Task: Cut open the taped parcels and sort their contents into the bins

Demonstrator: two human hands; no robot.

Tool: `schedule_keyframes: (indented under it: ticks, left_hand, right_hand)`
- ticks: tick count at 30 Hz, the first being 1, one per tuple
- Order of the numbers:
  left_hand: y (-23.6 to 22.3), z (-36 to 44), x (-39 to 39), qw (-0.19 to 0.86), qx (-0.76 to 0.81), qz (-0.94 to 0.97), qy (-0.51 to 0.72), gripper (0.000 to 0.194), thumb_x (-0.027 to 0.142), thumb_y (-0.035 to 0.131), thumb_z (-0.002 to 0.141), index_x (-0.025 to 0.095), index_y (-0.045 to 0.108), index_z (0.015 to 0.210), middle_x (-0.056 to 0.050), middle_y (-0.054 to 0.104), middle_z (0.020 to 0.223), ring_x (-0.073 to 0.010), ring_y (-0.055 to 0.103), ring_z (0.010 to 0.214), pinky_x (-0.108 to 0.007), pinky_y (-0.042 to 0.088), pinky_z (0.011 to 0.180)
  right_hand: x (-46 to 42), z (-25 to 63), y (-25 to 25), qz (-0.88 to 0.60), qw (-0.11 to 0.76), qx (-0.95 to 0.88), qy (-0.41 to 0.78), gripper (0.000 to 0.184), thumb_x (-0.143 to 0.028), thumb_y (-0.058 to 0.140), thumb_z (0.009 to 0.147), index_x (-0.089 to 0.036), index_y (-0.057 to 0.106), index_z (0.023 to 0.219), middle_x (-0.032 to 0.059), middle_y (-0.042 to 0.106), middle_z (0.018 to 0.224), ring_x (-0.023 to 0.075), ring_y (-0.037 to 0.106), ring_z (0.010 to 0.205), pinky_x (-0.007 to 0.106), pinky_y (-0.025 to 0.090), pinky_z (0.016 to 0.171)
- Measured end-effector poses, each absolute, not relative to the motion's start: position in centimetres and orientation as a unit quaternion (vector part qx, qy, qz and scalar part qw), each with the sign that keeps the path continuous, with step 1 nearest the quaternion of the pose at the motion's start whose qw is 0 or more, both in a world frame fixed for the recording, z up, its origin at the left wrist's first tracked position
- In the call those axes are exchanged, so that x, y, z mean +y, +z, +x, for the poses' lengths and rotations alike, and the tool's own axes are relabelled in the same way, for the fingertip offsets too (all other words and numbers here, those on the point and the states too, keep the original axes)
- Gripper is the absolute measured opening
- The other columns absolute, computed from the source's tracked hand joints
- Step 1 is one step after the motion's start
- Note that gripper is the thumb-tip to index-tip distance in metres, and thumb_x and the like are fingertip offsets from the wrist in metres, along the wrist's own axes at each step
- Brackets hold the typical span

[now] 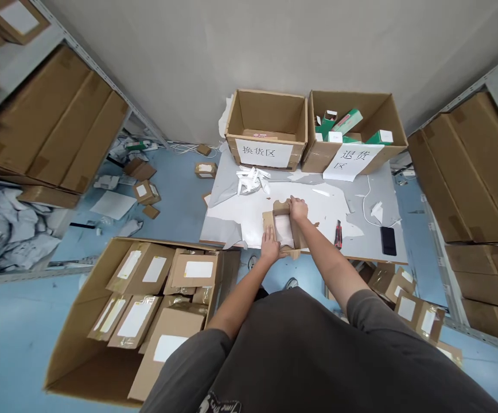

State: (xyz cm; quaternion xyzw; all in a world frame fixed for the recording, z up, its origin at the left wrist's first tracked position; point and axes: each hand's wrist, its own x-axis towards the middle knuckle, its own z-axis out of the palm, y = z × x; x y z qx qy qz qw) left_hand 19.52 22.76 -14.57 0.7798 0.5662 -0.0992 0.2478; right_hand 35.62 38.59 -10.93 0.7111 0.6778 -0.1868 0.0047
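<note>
A small cardboard box (292,244) stands with its flaps folded outward at the table's near edge, and something pale lies inside it. My left hand (270,245) holds the left side of this box, fingers laid over the flap. At the far right corner, my right hand (299,209) grips the box's edge. A red and black box cutter (338,234) lies on the table to the right of the box. Beyond the box is a heap of crumpled white paper or plastic (252,179).
Two large cartons with paper signs, one left (266,153) and one right with green boxes (361,158), stand at the table's back. A black phone (388,241) lies near the right edge. A big carton (72,338) of parcels is on my left; shelves flank both sides.
</note>
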Motion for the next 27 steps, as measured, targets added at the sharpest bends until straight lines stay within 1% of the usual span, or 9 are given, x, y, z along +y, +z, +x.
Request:
schedule_keyframes:
  ticks: [2,5,8,11,12,14,17,21,27]
  left_hand:
    - [-14.6,19.9,22.1,0.242,0.583,0.77,-0.092,0.063,0.07,0.083,0.077,0.013,0.085,0.104,-0.016,0.013,0.182,-0.0459,-0.007,0.168,-0.059,0.009,0.134]
    - [-14.2,20.1,21.7,0.235,0.578,0.778,-0.071,0.064,0.072,0.078,0.082,0.014,0.086,0.108,-0.016,0.019,0.181,-0.047,-0.007,0.167,-0.061,0.004,0.135]
    - [-13.6,19.6,22.8,0.243,0.514,0.82,-0.065,0.059,0.068,0.065,0.094,0.018,0.085,0.117,-0.016,0.046,0.17,-0.0416,0.006,0.168,-0.058,0.0,0.136]
    - [-12.9,18.1,25.4,0.287,0.442,0.843,-0.105,0.045,0.052,0.054,0.102,0.028,0.078,0.132,-0.008,0.069,0.148,-0.0315,0.03,0.163,-0.053,0.003,0.136]
    - [-12.7,17.3,26.4,0.299,0.426,0.846,-0.118,0.044,0.045,0.06,0.099,0.032,0.074,0.139,-0.006,0.07,0.147,-0.0306,0.031,0.162,-0.054,0.004,0.136]
    - [-12.3,15.9,28.5,0.324,0.399,0.845,-0.151,0.059,0.032,0.078,0.079,0.037,0.073,0.138,-0.003,0.069,0.149,-0.0318,0.03,0.162,-0.053,0.011,0.135]
    - [-12.0,14.5,30.6,0.345,0.394,0.832,-0.181,0.056,0.018,0.083,0.065,0.041,0.081,0.116,-0.001,0.075,0.139,-0.0322,0.039,0.156,-0.054,0.012,0.133]
    - [-12.6,14.2,30.6,0.32,0.423,0.832,-0.163,0.032,0.022,0.082,0.073,0.036,0.084,0.102,-0.006,0.078,0.125,-0.032,0.048,0.143,-0.052,0.011,0.132]
    - [-13.5,13.1,28.8,0.28,0.509,0.809,-0.088,0.028,0.03,0.079,0.087,0.037,0.083,0.113,-0.009,0.074,0.128,-0.0315,0.049,0.14,-0.048,0.019,0.129]
  right_hand:
    - [37.3,34.8,-11.0,0.697,-0.047,0.698,-0.158,0.058,-0.024,0.038,0.109,-0.015,0.042,0.166,0.0212,0.05,0.162,0.0374,0.038,0.149,0.05,0.037,0.118]
    - [33.8,34.9,-10.3,0.658,-0.104,0.733,-0.136,0.062,-0.02,0.039,0.105,-0.019,0.042,0.167,0.0149,0.036,0.172,0.0359,0.025,0.158,0.054,0.029,0.126]
    - [29.6,35.9,-9.6,0.646,-0.121,0.735,-0.165,0.059,-0.02,0.04,0.104,-0.019,0.049,0.162,0.0164,0.047,0.163,0.0351,0.036,0.152,0.052,0.033,0.126]
    - [26.2,36.9,-9.7,0.647,-0.126,0.724,-0.203,0.056,-0.019,0.041,0.103,-0.019,0.055,0.157,0.0166,0.059,0.148,0.0334,0.048,0.141,0.047,0.04,0.123]
    - [25.4,37.1,-9.8,0.644,-0.124,0.724,-0.216,0.055,-0.018,0.04,0.103,-0.02,0.058,0.155,0.0156,0.061,0.145,0.0317,0.051,0.139,0.045,0.043,0.121]
    - [24.3,37.1,-10.3,0.632,-0.11,0.727,-0.245,0.051,-0.018,0.042,0.103,-0.021,0.062,0.15,0.0135,0.064,0.143,0.0285,0.056,0.135,0.039,0.046,0.117]
    - [23.8,36.7,-10.8,0.631,-0.054,0.721,-0.28,0.048,-0.02,0.05,0.101,-0.02,0.064,0.147,0.0131,0.064,0.145,0.0286,0.062,0.129,0.036,0.049,0.112]
    - [24.6,36.2,-11.5,0.613,-0.024,0.74,-0.275,0.052,-0.018,0.056,0.097,-0.019,0.063,0.149,0.0148,0.06,0.153,0.0313,0.056,0.139,0.04,0.044,0.118]
    - [28.3,35.2,-12.8,0.535,0.008,0.803,-0.264,0.049,-0.013,0.058,0.094,-0.011,0.068,0.141,0.019,0.051,0.164,0.0325,0.031,0.161,0.05,0.031,0.129]
